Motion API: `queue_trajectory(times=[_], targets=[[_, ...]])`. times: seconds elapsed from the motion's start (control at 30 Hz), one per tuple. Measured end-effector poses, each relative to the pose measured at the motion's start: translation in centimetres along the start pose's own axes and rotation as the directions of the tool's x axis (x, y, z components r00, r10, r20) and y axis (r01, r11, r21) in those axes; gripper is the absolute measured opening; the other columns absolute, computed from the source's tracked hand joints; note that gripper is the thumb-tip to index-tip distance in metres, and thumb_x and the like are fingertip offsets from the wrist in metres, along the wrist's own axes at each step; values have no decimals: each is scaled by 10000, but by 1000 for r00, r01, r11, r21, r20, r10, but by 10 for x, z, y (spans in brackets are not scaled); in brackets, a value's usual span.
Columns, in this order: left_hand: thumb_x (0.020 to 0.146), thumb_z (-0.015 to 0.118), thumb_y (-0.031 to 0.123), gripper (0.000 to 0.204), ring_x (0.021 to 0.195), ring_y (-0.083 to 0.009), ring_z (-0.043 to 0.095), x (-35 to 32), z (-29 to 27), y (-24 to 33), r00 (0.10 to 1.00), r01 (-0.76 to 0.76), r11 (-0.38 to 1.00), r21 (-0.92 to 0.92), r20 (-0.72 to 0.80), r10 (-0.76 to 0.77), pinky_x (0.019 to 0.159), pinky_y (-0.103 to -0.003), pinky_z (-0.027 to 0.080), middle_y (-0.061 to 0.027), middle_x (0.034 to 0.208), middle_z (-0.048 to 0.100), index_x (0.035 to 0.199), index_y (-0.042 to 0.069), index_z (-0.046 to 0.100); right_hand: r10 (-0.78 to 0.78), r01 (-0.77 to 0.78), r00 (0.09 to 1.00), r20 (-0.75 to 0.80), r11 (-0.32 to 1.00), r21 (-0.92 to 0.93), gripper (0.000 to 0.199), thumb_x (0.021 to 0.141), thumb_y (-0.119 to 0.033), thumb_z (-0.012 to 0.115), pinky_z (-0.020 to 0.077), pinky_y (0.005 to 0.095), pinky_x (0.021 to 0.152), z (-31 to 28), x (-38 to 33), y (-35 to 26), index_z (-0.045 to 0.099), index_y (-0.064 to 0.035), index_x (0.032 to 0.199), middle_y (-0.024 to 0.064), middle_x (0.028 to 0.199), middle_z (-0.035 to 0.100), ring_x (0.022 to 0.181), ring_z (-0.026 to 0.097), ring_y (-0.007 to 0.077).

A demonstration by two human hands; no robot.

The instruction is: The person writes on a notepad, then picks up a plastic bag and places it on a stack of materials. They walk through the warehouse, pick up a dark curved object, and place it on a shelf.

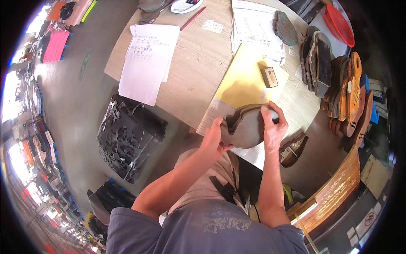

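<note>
A thin stack of grey-brown cut pieces (246,129) with a rounded end and a notched, wavy edge is held in front of me, over the table's near edge. My left hand (213,137) grips its left end, thumb on top and fingers beneath. Around the right end, my right hand (274,126) is closed with its thumb along the edge. Just beyond the stack lies a yellow sheet (242,70) on top of other papers. A small wooden block (269,77) rests on that sheet.
An open notebook (148,63) and a red pen (193,18) lie on the wooden table (194,76). Dark sole-shaped pieces (311,61) and orange ones (354,89) pile up at right, near a red basin (339,25). Black cut-out scrap (122,142) sits left of the table.
</note>
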State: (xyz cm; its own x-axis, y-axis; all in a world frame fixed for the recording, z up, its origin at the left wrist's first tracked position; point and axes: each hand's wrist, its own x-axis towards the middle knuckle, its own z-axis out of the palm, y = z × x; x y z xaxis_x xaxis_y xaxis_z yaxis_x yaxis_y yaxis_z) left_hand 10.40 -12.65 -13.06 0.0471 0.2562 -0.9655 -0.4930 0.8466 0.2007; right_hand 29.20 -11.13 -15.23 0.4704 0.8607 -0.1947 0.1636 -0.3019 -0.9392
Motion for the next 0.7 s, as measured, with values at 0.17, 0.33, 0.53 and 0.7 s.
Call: queue_trajectory(times=[0.17,0.33,0.53,0.7], targets=[[1010,521,521,575,1156,-301,645,-10,-11,-8,987,22,985,-173,163,6,911,-552,559,-121,1339,602,1397,98,482,-440,442,897,39,889,-117,409,805,-139,849,526,402,924,-5,-32,-21,710,8,1161,172,1102,710,1026,662,331],[1026,509,495,480,1154,-271,637,1,-32,-23,967,21,971,-239,253,41,931,-502,546,-97,1274,648,1325,124,565,-600,608,794,98,780,-146,538,710,-124,840,541,434,827,-7,-66,-34,712,5,1217,170,1136,700,958,629,345],[1039,515,530,513,1209,-254,596,-16,-53,-38,938,-247,966,-77,231,259,1024,-464,481,-91,1287,656,1334,118,594,-667,693,717,200,714,-103,517,626,-97,827,517,447,800,-4,-94,-50,725,-21,1127,135,1141,676,942,613,333],[1037,523,555,634,1343,-256,506,-29,-56,-24,954,-6,917,-398,272,124,1141,-444,388,-101,1424,593,1458,81,537,-760,822,545,355,568,-45,590,777,-268,811,474,504,840,-5,-111,-75,650,-14,1285,157,1188,661,989,572,363]])
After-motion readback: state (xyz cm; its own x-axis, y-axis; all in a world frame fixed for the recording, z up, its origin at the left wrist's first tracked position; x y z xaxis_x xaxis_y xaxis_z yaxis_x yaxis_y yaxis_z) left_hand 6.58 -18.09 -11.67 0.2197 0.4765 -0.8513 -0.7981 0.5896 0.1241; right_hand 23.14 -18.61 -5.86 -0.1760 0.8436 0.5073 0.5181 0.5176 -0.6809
